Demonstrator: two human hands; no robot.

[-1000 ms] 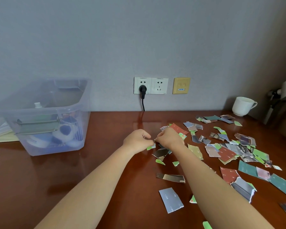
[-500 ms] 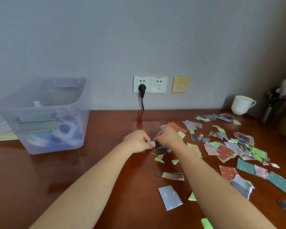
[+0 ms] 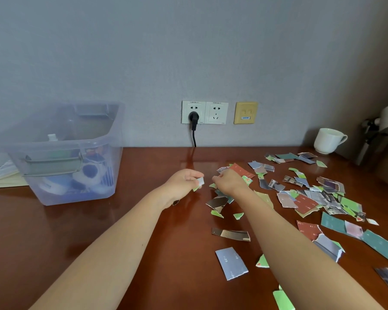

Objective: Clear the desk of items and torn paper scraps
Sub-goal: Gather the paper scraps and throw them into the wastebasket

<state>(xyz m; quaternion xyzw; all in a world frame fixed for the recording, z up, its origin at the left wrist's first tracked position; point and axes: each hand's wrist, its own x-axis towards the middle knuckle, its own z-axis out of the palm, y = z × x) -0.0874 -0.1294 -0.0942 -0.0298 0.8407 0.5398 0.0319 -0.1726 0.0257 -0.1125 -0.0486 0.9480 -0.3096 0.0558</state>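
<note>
Reddish wood desk (image 3: 54,231) under a grey wall: I see my left hand (image 3: 184,182) curled, pinching a small scrap (image 3: 199,183). My right hand (image 3: 230,182) reaches palm-down onto the torn paper scraps (image 3: 300,198) (grip hidden, cannot tell). Far left, the clear bin (image 3: 61,153) holds jumbled items.

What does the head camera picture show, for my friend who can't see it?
Two bare arms reach over a brown desk; the left hand pinches a paper scrap, the right hand touches the torn scraps. A plastic bin stands left.
</note>
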